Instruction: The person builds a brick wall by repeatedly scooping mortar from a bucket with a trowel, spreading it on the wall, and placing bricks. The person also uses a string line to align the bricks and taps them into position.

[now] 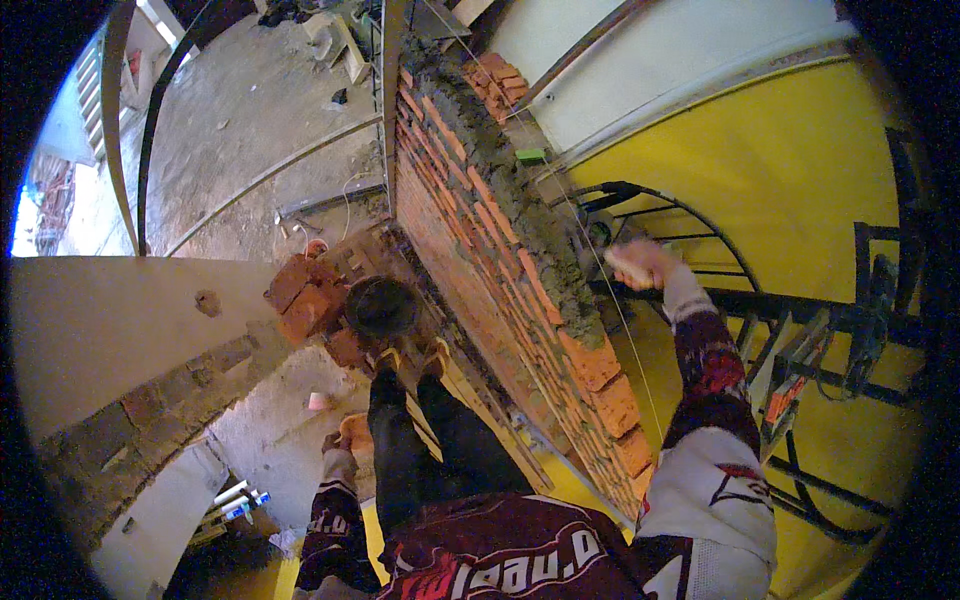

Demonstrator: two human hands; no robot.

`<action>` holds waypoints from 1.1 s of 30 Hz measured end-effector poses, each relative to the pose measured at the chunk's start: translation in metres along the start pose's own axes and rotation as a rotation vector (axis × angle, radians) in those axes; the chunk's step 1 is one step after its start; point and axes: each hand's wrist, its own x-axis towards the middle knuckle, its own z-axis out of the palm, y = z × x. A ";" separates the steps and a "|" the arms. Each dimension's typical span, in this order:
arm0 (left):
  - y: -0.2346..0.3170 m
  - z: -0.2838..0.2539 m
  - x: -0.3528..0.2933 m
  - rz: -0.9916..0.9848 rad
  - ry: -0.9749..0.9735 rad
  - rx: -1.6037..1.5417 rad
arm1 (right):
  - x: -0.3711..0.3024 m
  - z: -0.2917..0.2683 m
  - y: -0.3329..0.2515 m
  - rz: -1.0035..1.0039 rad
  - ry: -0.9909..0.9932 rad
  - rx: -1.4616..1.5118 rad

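Observation:
A brick wall [480,225] runs diagonally away from me, its far top covered with a thick bed of wet grey mortar [540,235]. Past its right side, my right hand [650,266] is raised and closed on what looks like a trowel. A dark, mortar-grey shape [599,232] just ahead of that fist may be its blade, but blur hides the detail. Low on the left, my left hand [335,441] grips an orange brick [356,431] beside my leg. Bare orange bricks [610,385] show along the near top of the wall.
A black bucket [382,306] stands in front of my feet, beside stacked bricks [304,297]. A string line [630,335] runs along the wall's right side. A small green object [531,156] sits by the mortar. Black metal framework [800,310] stands at right.

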 end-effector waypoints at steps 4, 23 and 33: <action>-0.008 -0.007 -0.016 0.018 0.069 -0.031 | 0.075 -0.004 -0.092 -0.114 -0.023 0.071; 0.012 0.016 -0.072 -0.046 -0.127 -0.064 | 0.030 0.376 0.085 -0.548 0.609 0.103; -0.005 -0.024 -0.066 -0.039 -0.165 -0.047 | 0.176 0.399 0.217 -0.202 0.900 1.177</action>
